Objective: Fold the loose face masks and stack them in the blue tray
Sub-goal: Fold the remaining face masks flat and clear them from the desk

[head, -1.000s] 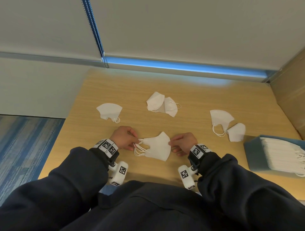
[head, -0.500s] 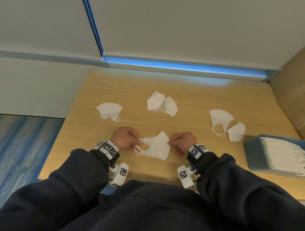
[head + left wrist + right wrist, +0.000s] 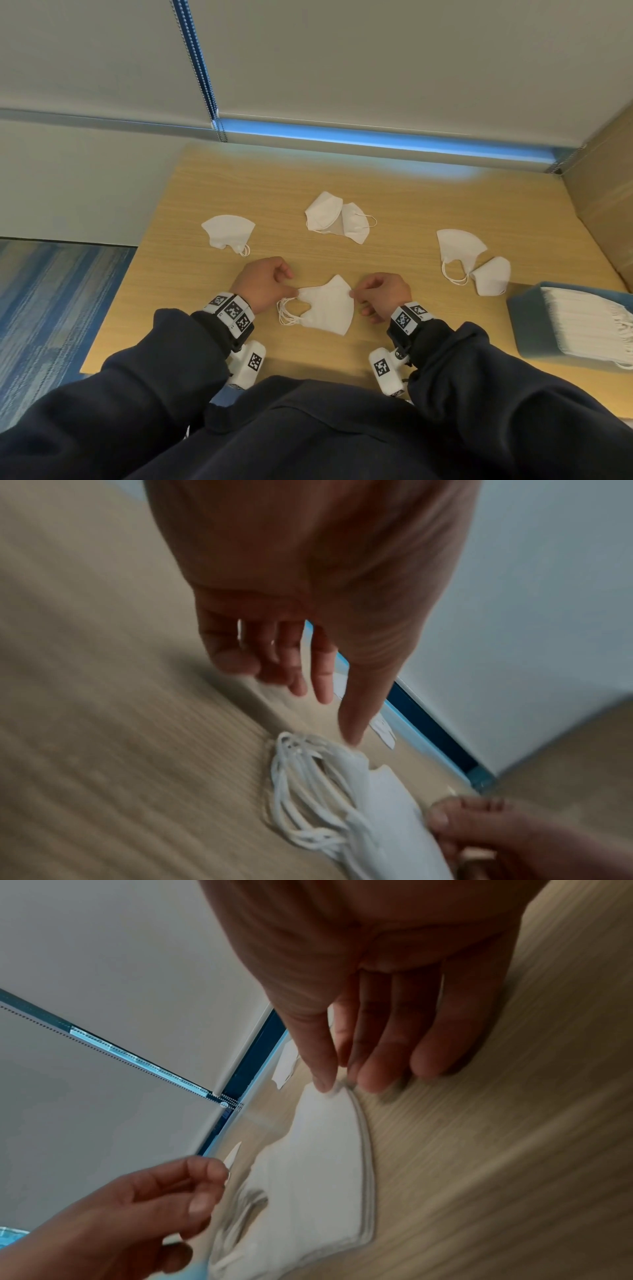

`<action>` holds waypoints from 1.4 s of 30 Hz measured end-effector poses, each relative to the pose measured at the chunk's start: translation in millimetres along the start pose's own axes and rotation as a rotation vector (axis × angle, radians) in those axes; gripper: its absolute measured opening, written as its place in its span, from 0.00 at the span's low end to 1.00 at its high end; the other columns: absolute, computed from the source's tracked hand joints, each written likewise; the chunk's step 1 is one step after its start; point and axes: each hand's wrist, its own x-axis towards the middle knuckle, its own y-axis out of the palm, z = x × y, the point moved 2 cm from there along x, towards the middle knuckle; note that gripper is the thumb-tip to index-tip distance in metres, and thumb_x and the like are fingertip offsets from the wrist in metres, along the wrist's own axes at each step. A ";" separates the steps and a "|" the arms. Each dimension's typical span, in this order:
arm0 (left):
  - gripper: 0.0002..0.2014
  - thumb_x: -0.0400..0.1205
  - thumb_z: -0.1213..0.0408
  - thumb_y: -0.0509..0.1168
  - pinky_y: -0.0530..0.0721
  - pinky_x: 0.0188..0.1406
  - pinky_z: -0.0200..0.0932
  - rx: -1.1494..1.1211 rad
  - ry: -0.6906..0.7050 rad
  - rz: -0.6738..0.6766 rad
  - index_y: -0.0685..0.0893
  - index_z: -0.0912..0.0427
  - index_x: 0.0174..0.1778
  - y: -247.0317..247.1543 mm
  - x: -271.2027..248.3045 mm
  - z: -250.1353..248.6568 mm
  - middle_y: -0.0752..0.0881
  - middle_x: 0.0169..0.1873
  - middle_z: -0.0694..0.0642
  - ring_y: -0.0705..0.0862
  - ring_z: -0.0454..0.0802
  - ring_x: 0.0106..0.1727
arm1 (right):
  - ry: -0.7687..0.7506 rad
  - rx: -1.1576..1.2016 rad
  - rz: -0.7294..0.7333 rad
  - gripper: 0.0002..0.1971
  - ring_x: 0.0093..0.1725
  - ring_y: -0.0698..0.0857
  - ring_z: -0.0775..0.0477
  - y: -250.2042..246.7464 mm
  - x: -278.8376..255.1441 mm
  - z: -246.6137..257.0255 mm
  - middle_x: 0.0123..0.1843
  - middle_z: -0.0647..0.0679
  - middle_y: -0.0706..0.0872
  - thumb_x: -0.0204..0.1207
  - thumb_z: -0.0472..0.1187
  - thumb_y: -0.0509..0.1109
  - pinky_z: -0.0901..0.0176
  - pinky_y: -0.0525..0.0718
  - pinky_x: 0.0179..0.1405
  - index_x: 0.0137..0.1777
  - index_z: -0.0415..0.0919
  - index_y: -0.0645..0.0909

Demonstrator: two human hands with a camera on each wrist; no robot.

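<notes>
A small stack of folded white masks [image 3: 329,306] lies on the wooden table in front of me, its ear loops [image 3: 301,791] bunched at the left end. My left hand [image 3: 291,282] has its thumb tip pressed on the stack's left corner [image 3: 352,746], with the other fingers loosely curled off it. At the right edge of the stack [image 3: 318,1164], my right hand [image 3: 354,294] pinches the corner between thumb and fingers [image 3: 342,1085]. The blue tray [image 3: 524,322] stands at the right and holds a thick pile of folded masks [image 3: 589,325].
Loose masks lie farther back: one at the left [image 3: 227,231], an overlapping pair in the middle [image 3: 337,221], and two at the right [image 3: 459,246] [image 3: 491,275] near the tray. A brown panel [image 3: 603,192] borders the table on the right. The table's left edge drops to blue carpet [image 3: 51,308].
Both hands stay at the two ends of the mask stack. The stack has shifted only slightly on the table.
</notes>
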 end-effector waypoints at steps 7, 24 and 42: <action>0.13 0.74 0.57 0.79 0.83 0.46 0.43 0.397 0.326 0.305 0.87 0.45 0.53 36.2 9.4 -35.2 0.88 0.41 0.44 0.85 0.46 0.42 | -0.120 -0.171 0.051 0.06 0.20 0.82 0.52 6.8 2.8 8.7 0.35 0.47 0.90 0.69 0.34 0.84 0.64 0.79 0.18 0.43 0.42 0.90; 0.21 0.86 0.68 0.64 0.76 0.73 0.57 0.264 -0.073 -0.354 0.79 0.55 0.76 -112.3 87.8 51.4 0.76 0.76 0.63 0.77 0.67 0.73 | -0.245 -0.489 -0.148 0.24 0.65 0.86 0.39 -24.5 95.5 78.6 0.71 0.45 0.86 0.80 0.48 0.74 0.51 0.83 0.65 0.76 0.51 0.80; 0.07 0.74 0.66 0.80 0.87 0.48 0.56 -0.176 -0.188 -0.162 0.90 0.59 0.44 -106.1 92.3 52.6 0.91 0.48 0.61 0.88 0.63 0.51 | -0.608 -0.262 0.267 0.17 0.59 0.89 0.60 -71.4 39.0 69.7 0.56 0.54 0.94 0.76 0.26 0.70 0.65 0.79 0.64 0.49 0.48 0.94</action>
